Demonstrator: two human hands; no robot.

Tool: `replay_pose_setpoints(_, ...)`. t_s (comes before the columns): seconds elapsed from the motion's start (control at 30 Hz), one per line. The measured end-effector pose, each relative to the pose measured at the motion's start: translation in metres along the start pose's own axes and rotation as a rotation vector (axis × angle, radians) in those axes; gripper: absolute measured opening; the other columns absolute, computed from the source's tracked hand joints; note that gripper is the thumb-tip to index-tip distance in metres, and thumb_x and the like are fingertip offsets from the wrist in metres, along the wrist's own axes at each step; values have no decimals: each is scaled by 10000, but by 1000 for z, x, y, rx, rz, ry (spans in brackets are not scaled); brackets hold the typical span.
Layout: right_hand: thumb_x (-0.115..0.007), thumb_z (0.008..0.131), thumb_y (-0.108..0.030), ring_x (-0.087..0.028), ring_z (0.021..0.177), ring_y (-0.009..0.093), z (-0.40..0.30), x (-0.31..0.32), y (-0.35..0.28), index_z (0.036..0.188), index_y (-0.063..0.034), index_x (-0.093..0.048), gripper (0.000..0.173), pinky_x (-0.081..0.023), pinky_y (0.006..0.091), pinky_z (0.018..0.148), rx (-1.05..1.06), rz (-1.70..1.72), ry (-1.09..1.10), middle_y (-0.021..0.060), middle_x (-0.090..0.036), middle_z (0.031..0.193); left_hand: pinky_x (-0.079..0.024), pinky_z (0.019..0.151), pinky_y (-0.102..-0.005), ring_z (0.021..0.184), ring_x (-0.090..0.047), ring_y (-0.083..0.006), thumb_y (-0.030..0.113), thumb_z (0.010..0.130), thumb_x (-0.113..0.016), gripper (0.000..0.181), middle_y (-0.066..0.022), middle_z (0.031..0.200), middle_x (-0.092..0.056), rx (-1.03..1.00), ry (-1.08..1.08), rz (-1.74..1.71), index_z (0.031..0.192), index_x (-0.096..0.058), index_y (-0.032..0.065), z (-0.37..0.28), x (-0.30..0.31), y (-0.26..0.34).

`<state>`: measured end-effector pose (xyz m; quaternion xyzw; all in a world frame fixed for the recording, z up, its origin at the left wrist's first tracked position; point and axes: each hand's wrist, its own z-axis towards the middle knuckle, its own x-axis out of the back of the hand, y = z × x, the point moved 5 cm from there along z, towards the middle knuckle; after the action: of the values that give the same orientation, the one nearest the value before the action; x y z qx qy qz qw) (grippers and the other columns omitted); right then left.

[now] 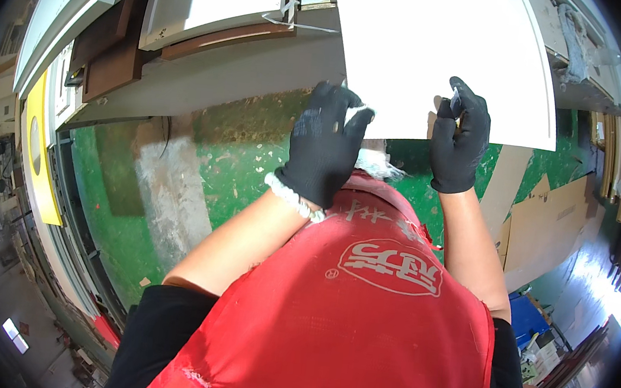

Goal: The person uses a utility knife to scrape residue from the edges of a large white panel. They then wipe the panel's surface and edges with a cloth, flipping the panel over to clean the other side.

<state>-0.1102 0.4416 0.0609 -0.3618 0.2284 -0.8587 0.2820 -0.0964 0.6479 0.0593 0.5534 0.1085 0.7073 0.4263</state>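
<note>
A large white panel (447,50) lies in front of me, glaring in bright light. My left hand (324,139), in a black knit glove, is at the panel's near left corner with its fingers bent. Something whitish shows between its thumb and forefinger, too blurred to tell whether it is held. Over the near right part of the panel is my right hand (461,138), also in a black glove. A small pale scrap (455,100) sits between its curled fingers and thumb. Whether either hand touches the panel is hidden.
White and brown boards (216,5) are stacked at the upper left on a grey surface (232,80). A white strap (304,27) hangs loose there. Cardboard (548,228) lies to the right on the green floor (245,171). A fuzzy grey cloth (571,45) hangs at the upper right.
</note>
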Motion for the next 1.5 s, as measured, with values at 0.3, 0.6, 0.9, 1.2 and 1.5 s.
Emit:
replay_pose_setpoints(0.3, -612, 718, 3, -584, 750, 256, 2, 2, -2, 1168, -67, -652, 458, -449, 369, 727, -23, -20, -92, 81, -612, 847, -480, 727, -345, 833, -581, -192, 145, 911, -651, 159, -100, 907, -593, 543, -229, -413, 971, -598, 8, -94, 10, -36)
replay_pose_setpoints(0.6, -602, 715, 15, -588, 734, 258, 1, 2, 3, 1147, -62, -659, 443, -452, 364, 704, -39, 3, -76, 88, -620, 838, -505, 714, -421, 886, -604, -327, 103, 770, -747, 268, -152, 977, -580, -15, -41, 11, 1031, -698, 71, -5, -1, -1)
replay_pose_setpoints(0.9, -591, 706, 31, -590, 726, 274, 2, 2, -2, 1159, -62, -654, 467, -455, 374, 674, -6, 21, -42, 104, -612, 812, -459, 724, -429, 812, -568, -350, 117, 878, -667, 141, -172, 902, -552, 275, -21, -140, 926, -577, 20, 2, 2, 9)
replay_pose_setpoints(1.2, -586, 707, 41, -581, 694, 273, 1, 0, -2, 1161, -66, -650, 471, -460, 389, 667, -24, 54, -66, 101, -607, 807, -463, 686, -452, 782, -572, -363, 140, 887, -673, 161, -170, 868, -556, 93, 22, -45, 921, -563, 27, -9, 2, 13)
replay_pose_setpoints(1.5, -570, 731, 27, -586, 713, 284, -1, 2, 0, 1151, -62, -648, 437, -451, 390, 668, -31, -29, -79, 109, -601, 810, -463, 677, -486, 775, -583, -417, 186, 889, -684, 203, -190, 855, -573, 29, 99, 66, 913, -550, 34, 13, 6, -5)
